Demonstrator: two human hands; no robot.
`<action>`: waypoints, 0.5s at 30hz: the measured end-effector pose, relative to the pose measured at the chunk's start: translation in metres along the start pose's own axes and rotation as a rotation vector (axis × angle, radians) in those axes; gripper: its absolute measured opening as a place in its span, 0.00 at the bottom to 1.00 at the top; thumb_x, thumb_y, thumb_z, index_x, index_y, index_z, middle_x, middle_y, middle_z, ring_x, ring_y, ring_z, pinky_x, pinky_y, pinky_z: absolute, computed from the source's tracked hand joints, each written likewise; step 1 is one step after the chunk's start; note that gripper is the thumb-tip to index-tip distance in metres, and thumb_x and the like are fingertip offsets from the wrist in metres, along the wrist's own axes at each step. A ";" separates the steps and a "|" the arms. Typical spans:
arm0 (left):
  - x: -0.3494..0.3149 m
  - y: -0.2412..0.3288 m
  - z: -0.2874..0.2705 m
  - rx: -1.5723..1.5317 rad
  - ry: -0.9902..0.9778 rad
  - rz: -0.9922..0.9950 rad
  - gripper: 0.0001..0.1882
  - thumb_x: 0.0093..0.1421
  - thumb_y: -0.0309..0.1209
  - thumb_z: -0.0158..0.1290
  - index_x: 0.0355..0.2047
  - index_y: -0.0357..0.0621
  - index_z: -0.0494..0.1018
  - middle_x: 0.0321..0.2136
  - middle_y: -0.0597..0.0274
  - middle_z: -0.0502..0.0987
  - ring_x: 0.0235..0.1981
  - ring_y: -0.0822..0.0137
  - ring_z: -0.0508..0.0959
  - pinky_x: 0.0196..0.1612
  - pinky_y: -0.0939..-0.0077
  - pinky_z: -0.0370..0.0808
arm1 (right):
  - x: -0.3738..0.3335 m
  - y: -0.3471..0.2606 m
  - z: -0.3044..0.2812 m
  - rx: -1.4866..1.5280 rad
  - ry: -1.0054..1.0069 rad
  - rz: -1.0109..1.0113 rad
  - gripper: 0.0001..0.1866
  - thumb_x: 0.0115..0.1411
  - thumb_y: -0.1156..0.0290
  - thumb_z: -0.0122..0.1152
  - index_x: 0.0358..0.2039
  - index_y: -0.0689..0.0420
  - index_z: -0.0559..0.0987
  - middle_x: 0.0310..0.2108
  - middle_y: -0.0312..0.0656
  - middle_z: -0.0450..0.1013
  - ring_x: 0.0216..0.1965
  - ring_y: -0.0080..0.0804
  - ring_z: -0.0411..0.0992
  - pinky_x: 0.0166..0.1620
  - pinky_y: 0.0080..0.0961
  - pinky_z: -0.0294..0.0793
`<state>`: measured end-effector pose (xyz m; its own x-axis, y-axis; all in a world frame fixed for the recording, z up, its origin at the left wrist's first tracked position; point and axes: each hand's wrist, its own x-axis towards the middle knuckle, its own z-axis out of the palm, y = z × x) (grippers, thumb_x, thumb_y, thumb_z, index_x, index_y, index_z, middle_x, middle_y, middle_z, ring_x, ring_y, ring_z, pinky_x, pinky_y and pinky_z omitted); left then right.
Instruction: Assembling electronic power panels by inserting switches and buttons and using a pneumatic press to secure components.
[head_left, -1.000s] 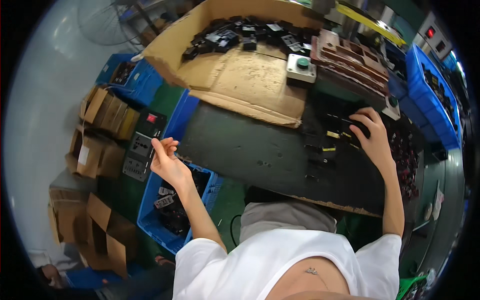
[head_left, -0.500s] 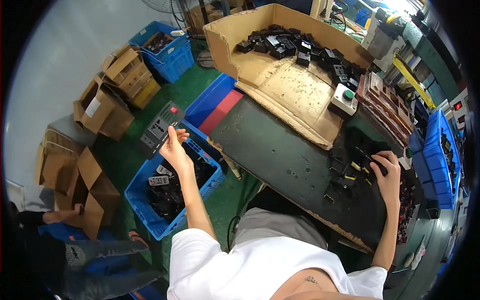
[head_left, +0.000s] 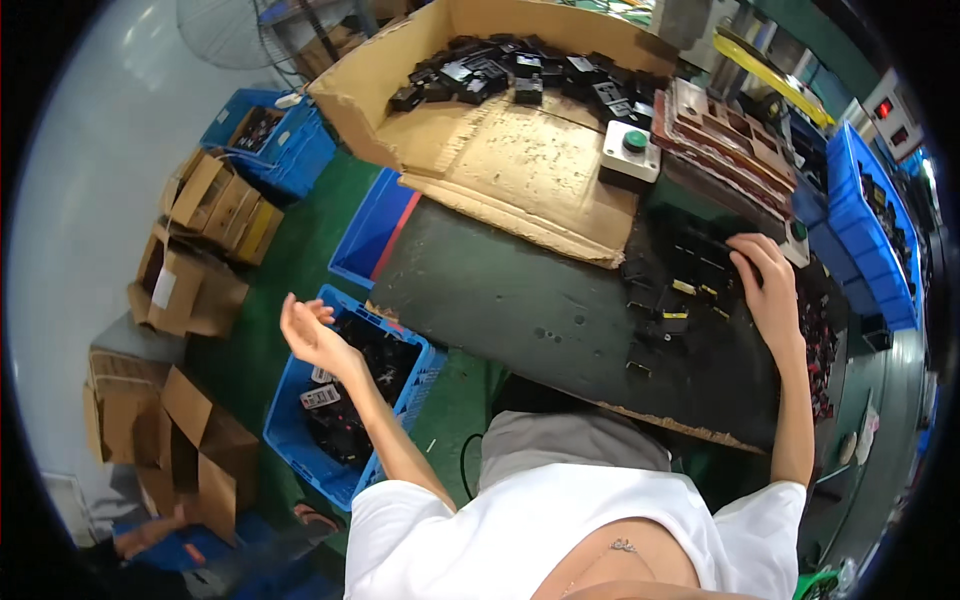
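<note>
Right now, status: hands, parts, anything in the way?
Left hand open, empty, over blue crate. Right hand at small black parts on dark tabletop; grip unclear. Green-button box near right hand, possible snag.

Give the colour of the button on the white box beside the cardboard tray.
Green; the button shows best in the head view.

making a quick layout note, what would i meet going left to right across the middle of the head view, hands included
Cardboard box with a white label, left hand, small black parts with yellow pieces, right hand, blue bin on the right.
</note>
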<state>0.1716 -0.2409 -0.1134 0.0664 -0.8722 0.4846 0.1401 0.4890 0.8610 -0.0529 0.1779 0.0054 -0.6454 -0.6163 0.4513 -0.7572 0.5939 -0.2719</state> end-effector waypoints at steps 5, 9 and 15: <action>0.006 0.117 0.093 0.114 -0.745 0.655 0.12 0.51 0.17 0.53 0.38 0.38 0.73 0.27 0.57 0.75 0.27 0.67 0.75 0.33 0.79 0.71 | -0.003 0.013 0.006 -0.114 -0.032 -0.085 0.14 0.51 0.84 0.53 0.41 0.61 0.72 0.34 0.49 0.71 0.37 0.46 0.70 0.38 0.32 0.70; 0.035 0.106 0.192 0.294 -1.011 0.876 0.10 0.53 0.18 0.46 0.37 0.35 0.70 0.35 0.48 0.72 0.39 0.50 0.71 0.43 0.64 0.68 | 0.006 0.015 -0.003 -0.121 -0.003 -0.217 0.19 0.47 0.85 0.53 0.42 0.60 0.72 0.37 0.48 0.72 0.37 0.47 0.71 0.39 0.34 0.70; 0.080 0.011 0.311 0.782 -1.091 0.743 0.24 0.44 0.26 0.52 0.43 0.31 0.63 0.38 0.35 0.71 0.43 0.42 0.71 0.47 0.59 0.69 | 0.072 0.023 -0.026 -0.229 0.349 -0.398 0.27 0.44 0.89 0.51 0.47 0.54 0.73 0.39 0.46 0.73 0.36 0.46 0.71 0.38 0.28 0.71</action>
<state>-0.1284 -0.3016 -0.0170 -0.8992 -0.1739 0.4016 -0.1574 0.9848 0.0741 -0.1139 0.1608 0.0535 -0.2141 -0.6315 0.7452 -0.8689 0.4717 0.1500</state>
